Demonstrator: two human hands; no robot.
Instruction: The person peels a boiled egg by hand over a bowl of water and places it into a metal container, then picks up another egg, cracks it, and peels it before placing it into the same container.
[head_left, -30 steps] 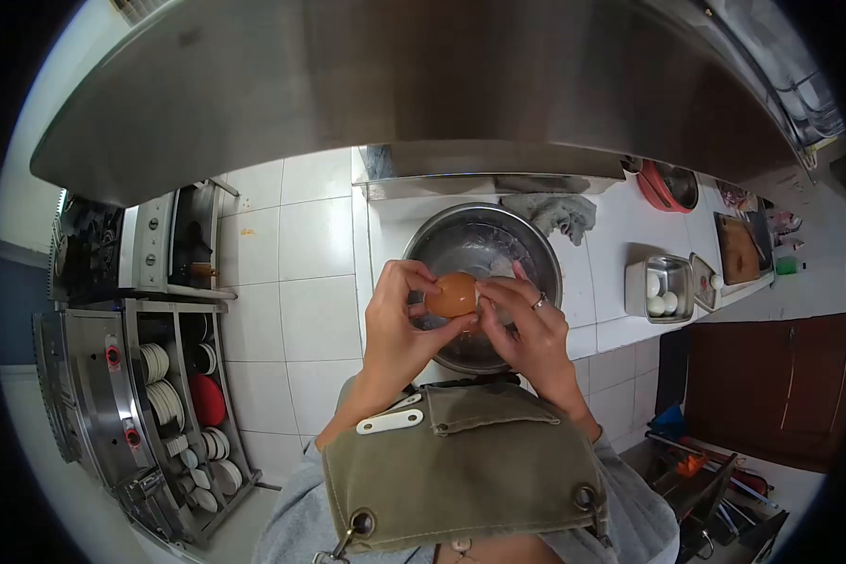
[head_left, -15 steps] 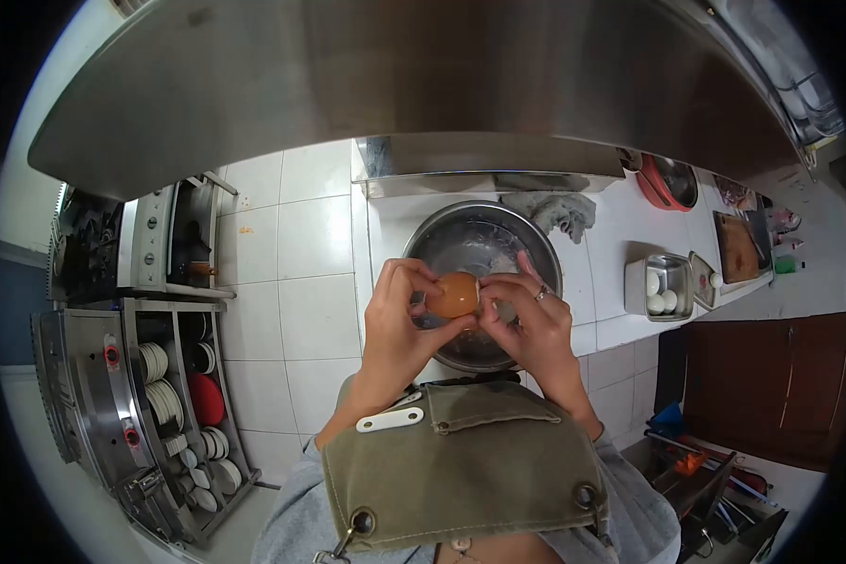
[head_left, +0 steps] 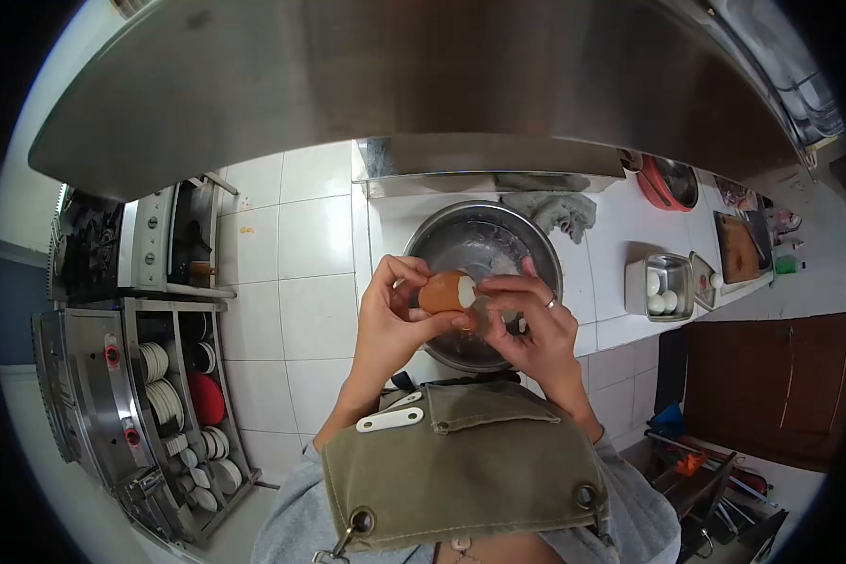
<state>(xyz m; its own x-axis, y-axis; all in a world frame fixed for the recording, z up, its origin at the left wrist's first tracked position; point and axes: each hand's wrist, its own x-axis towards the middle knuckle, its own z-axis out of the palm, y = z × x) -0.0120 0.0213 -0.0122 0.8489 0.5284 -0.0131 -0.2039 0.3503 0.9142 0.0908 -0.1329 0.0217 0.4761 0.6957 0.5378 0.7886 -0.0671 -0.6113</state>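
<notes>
My left hand (head_left: 392, 308) is closed around a brown egg (head_left: 442, 292), thumb below and fingers behind it. The egg's right end is bare and white where shell has come off; brown shell still covers the rest. Just right of that white end is my right hand (head_left: 536, 324), a ring on one finger, with curled fingertips drawn together. Whatever lies between those fingertips is too small to make out. Both hands are above a large steel bowl (head_left: 421, 228), which has liquid and some whitish bits inside.
A grey cloth (head_left: 566, 214) lies behind the bowl on the white counter (head_left: 606, 273). To the right, a steel container (head_left: 635, 287) holds white peeled eggs (head_left: 668, 301). Farther off are a red pot (head_left: 650, 188) and a cutting board (head_left: 738, 246). A steel hood (head_left: 414, 75) hangs overhead.
The egg has turned in my left hand, bringing its peeled white end into view. My right hand has drawn slightly right, its fingertips now apart from the egg.
</notes>
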